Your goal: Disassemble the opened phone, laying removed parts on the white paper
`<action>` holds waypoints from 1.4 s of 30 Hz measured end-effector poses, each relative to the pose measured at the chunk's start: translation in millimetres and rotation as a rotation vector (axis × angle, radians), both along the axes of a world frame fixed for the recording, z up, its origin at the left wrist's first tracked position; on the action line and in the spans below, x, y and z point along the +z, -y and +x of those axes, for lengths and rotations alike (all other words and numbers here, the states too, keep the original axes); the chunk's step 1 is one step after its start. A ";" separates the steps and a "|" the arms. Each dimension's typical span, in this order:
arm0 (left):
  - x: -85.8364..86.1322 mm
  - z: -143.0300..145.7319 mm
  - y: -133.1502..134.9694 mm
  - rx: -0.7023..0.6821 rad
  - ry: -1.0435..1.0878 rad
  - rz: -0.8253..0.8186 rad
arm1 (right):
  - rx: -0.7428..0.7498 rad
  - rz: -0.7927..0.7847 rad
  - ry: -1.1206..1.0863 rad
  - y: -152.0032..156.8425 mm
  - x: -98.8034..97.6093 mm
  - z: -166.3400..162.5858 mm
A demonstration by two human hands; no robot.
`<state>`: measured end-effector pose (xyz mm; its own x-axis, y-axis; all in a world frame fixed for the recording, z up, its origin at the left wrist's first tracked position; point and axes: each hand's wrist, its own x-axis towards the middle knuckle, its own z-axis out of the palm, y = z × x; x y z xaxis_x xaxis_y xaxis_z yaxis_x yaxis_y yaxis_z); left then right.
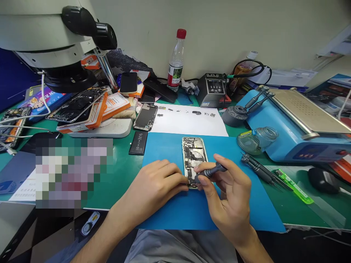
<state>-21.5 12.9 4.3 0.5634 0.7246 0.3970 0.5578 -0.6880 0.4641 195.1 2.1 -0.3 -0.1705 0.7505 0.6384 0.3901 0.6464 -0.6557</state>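
Observation:
An opened phone (194, 155) with its insides exposed lies on a blue mat (246, 197). My left hand (156, 182) rests on the mat, fingers closed against the phone's lower left edge. My right hand (230, 193) grips a grey screwdriver (212, 171), its tip at the phone's bottom end.
A white sheet (189, 122) with small parts lies behind the mat. A black battery (138, 142) and a phone screen (145, 117) lie at left. More screwdrivers (260, 170), a glass jar (256, 138), a blue heating machine (298, 128), a microscope (55, 40) and a bottle (176, 60) surround the work area.

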 end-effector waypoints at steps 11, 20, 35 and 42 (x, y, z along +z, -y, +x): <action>1.3 2.9 0.8 0.077 0.030 -0.052 | -0.084 0.120 0.123 4.2 -8.0 3.4; 1.4 3.3 1.4 0.104 0.029 -0.071 | -0.066 0.148 0.201 5.0 -11.2 5.0; 3.8 4.0 1.4 0.197 0.070 -0.031 | 0.118 0.223 0.249 -1.7 6.1 3.0; 2.2 6.2 -1.2 0.264 0.106 -0.003 | 0.074 0.232 0.261 -2.6 3.5 5.6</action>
